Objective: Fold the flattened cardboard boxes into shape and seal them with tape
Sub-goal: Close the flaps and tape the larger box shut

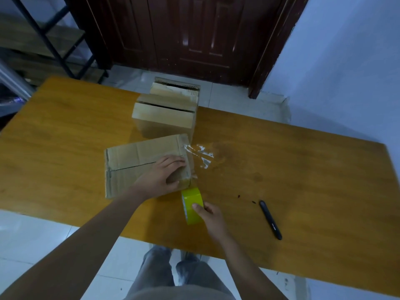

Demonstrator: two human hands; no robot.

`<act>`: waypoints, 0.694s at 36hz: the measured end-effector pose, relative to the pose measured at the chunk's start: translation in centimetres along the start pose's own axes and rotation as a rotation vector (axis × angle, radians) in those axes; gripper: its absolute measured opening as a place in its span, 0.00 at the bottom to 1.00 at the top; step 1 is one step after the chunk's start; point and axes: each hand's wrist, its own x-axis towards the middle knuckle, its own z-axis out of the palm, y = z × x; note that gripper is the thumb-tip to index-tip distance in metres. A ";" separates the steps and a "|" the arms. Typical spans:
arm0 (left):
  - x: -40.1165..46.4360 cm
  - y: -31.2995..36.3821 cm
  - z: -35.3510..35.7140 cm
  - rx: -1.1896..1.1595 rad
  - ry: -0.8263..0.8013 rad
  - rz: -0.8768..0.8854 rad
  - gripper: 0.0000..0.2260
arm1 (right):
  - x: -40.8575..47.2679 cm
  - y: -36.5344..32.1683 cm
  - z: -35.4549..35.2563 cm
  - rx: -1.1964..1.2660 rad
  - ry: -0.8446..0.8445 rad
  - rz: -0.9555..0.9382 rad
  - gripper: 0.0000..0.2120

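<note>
Box: your folded cardboard box (142, 165) sits mid-surface, flaps meeting along a centre seam; light, stiff, matte corrugated board.
Left hand: your left hand (165, 175) presses flat on the box's right end, fingers spread.
Right hand: your right hand (211, 215) grips the yellow tape roll (192, 205) near the surface's near edge; glossy and slick, so hold it by its sides.
Behind: finished boxes (167, 109) at the far edge.
Right: a black pen (270, 219).
</note>
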 end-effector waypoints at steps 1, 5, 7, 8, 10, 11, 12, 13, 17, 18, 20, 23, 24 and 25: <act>0.0 0.0 0.0 0.005 -0.008 -0.004 0.28 | 0.0 0.1 -0.1 -0.008 -0.003 -0.006 0.17; -0.3 0.1 0.0 0.006 -0.011 -0.032 0.30 | 0.2 -0.1 0.0 -0.078 -0.025 0.033 0.17; -0.2 0.1 -0.1 -0.009 -0.017 -0.051 0.31 | 0.3 0.6 0.2 -0.125 -0.012 0.060 0.17; -0.2 0.1 -0.1 -0.011 -0.027 -0.054 0.30 | 0.3 1.1 0.1 -0.136 -0.001 0.069 0.16; -0.3 0.3 0.1 0.006 -0.045 -0.039 0.29 | 0.0 2.0 0.1 -0.128 0.037 0.090 0.13; -0.3 0.4 0.2 0.019 -0.049 -0.033 0.28 | 0.0 2.2 0.0 -0.131 0.054 0.097 0.13; -0.2 0.5 0.1 0.032 -0.045 -0.027 0.28 | 0.1 2.2 0.0 -0.158 0.071 0.107 0.14; -0.2 0.6 0.1 0.046 -0.039 -0.022 0.29 | 0.3 1.9 0.0 -0.198 0.083 0.110 0.17; -0.6 0.9 0.1 0.092 -0.002 -0.007 0.27 | 1.5 0.3 -0.1 -0.500 0.064 0.166 0.24; -0.8 0.9 0.2 0.094 0.003 -0.011 0.26 | 1.6 0.1 -0.1 -0.546 0.045 0.190 0.23; -1.0 1.2 0.4 0.105 0.003 -0.001 0.24 | 1.8 0.0 0.0 -0.570 0.023 0.221 0.22; -0.9 1.6 0.2 0.141 -0.012 0.013 0.24 | 1.6 0.4 0.0 -0.557 0.044 0.206 0.24; -0.8 1.6 0.0 0.127 -0.015 -0.012 0.25 | 1.6 0.6 0.0 -0.542 0.054 0.204 0.24; -0.7 1.7 -0.3 0.106 -0.027 -0.042 0.26 | 1.6 0.8 0.0 -0.526 0.057 0.211 0.25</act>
